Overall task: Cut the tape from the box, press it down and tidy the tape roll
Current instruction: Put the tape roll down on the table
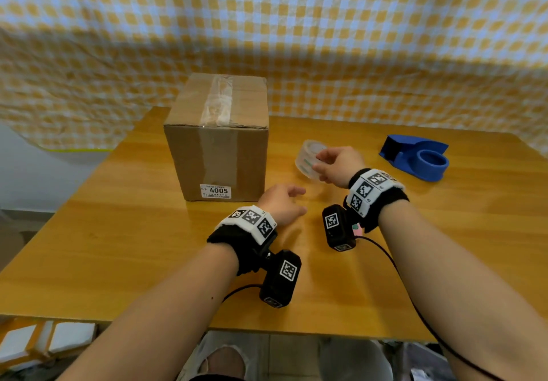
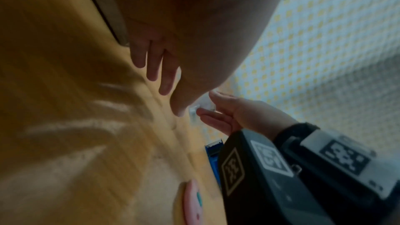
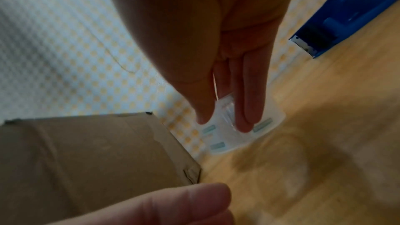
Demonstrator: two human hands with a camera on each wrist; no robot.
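A cardboard box (image 1: 216,155) with a 4005 label stands left of centre on the wooden table (image 1: 118,247). A strip of clear tape (image 1: 218,98) runs across its top. To the right of the box, my right hand (image 1: 318,162) pinches a clear tape roll (image 1: 307,159) between thumb and fingers and holds it tilted just above the table. The right wrist view shows the thumb and fingers on the roll (image 3: 220,136), beside the box (image 3: 86,151). My left hand (image 1: 296,199) hovers low by the box's front right corner, fingers relaxed and holding nothing (image 2: 164,91).
A blue tape dispenser (image 1: 421,158) lies at the right of the table, its toothed blade visible in the right wrist view (image 3: 303,45). A small pink object (image 1: 357,228) lies under my right wrist. A checked cloth (image 1: 326,39) hangs behind the table.
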